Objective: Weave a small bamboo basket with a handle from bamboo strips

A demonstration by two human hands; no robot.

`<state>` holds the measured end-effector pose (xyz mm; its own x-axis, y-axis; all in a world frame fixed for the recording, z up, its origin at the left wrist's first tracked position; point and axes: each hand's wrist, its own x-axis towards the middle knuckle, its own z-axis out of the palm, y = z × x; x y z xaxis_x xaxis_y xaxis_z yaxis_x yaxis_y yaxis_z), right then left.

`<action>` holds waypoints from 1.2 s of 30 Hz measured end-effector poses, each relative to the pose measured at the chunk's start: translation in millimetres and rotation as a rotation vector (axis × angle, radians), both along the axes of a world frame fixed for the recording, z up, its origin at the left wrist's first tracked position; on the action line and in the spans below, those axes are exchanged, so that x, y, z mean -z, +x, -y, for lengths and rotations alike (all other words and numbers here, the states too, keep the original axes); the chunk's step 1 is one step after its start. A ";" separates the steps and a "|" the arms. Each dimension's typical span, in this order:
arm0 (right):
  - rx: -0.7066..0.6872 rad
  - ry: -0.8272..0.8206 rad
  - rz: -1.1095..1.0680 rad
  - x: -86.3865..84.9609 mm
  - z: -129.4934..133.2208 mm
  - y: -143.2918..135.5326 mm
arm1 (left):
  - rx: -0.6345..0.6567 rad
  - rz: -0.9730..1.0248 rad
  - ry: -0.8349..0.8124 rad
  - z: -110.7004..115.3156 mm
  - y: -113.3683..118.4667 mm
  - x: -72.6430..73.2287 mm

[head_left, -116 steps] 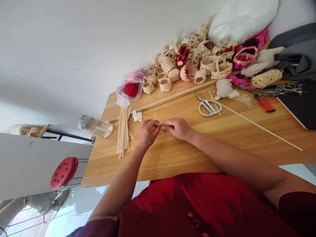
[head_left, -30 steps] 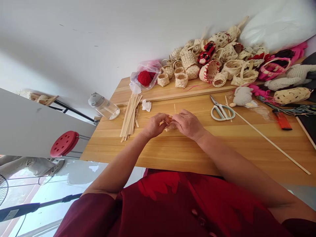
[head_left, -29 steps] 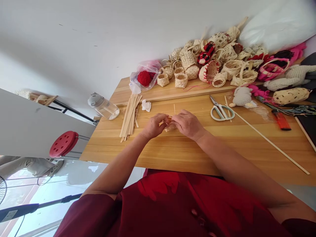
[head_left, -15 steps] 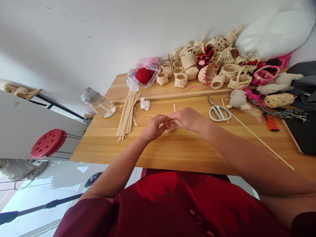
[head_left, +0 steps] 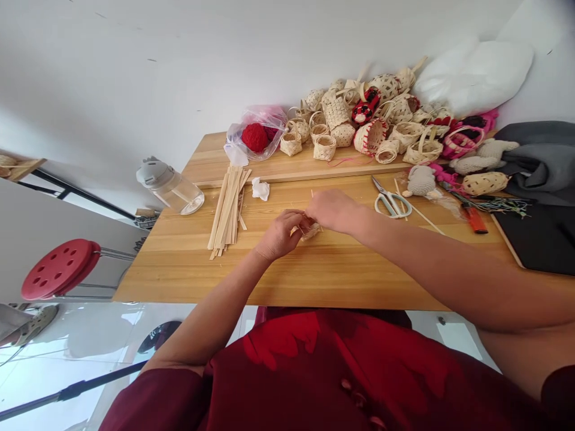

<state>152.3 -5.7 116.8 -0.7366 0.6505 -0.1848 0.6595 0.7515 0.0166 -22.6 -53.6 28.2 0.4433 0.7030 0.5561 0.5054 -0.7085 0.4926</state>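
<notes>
Over the middle of the wooden table, my left hand and my right hand meet at a small woven piece of pale strips. The fingers of my left hand wrap round its left side. My right hand pinches at its top edge, with its fingertips mostly hidden. Thin strip ends stick out around the piece. To the left lies a bundle of flat pale strips. Scissors with light handles rest to the right, beside a long thin strip that passes partly behind my right forearm.
Small woven baskets crowd the raised back board, near a bag with red yarn. A water bottle stands at the left. An orange lighter, a black tablet and grey cloth lie at the right.
The camera view has shifted slightly. My right hand has turned and moved a little over the woven piece, and its forearm now covers more of the long strip. My left hand keeps its hold.
</notes>
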 end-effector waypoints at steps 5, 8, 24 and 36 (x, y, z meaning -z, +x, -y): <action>-0.305 0.217 -0.016 4.3 -3.4 -4.5 | -0.052 0.069 -0.016 6.6 -4.0 6.1; -0.380 0.206 -0.028 8.3 -9.4 -7.8 | -0.030 0.071 -0.023 8.1 -6.1 6.2; -0.127 -0.241 0.217 -5.7 -14.9 -30.8 | -0.045 0.070 -0.035 3.2 -6.8 16.6; -0.108 -0.277 0.177 -0.4 -15.4 -32.6 | 0.128 -0.055 0.010 5.4 -25.8 -0.9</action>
<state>119.7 9.8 117.2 -0.7394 0.4774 -0.4747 0.5807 0.8090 -0.0908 -48.4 -59.0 29.1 0.5589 0.6337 0.5349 0.4370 -0.7733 0.4594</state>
